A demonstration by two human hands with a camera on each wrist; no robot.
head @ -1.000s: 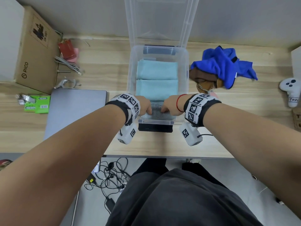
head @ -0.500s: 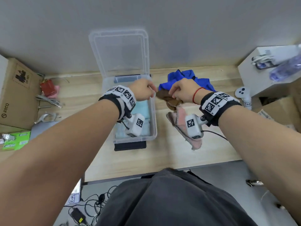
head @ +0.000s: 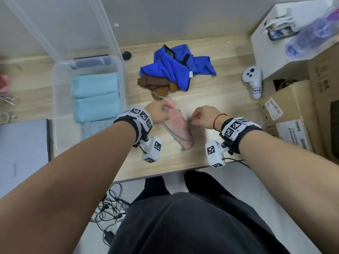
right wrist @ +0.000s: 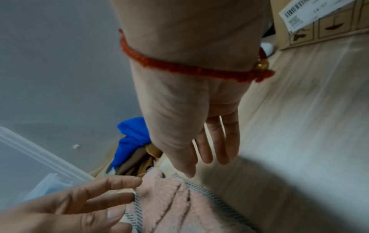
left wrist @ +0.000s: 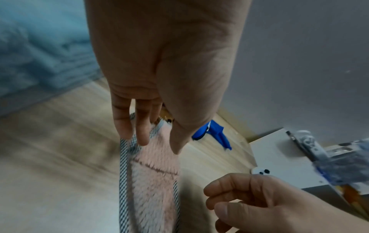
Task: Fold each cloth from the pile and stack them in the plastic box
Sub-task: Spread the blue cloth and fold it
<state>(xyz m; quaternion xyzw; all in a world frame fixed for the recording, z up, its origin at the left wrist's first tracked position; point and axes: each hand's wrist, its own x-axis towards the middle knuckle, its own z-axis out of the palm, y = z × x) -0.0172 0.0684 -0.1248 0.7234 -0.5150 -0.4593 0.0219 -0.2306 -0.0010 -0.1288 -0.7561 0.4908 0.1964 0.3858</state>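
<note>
A pink cloth with a striped hem lies crumpled on the wooden table, right of the clear plastic box. My left hand rests its fairly straight fingertips and thumb on the cloth's far corner. My right hand hovers just right of the cloth with loosely curled fingers and holds nothing. The box holds two folded teal cloths and a folded grey one. A blue cloth over a brown cloth makes up the pile behind the pink one.
The box lid stands open against the wall. A white controller, a white cabinet and cardboard boxes crowd the right side. A grey laptop lies left of the box. The table's front edge is near my wrists.
Both hands left the box and went to the pile. The right hand pulled the pink cloth out and let it down on the table; the left hand came over onto its far corner.
</note>
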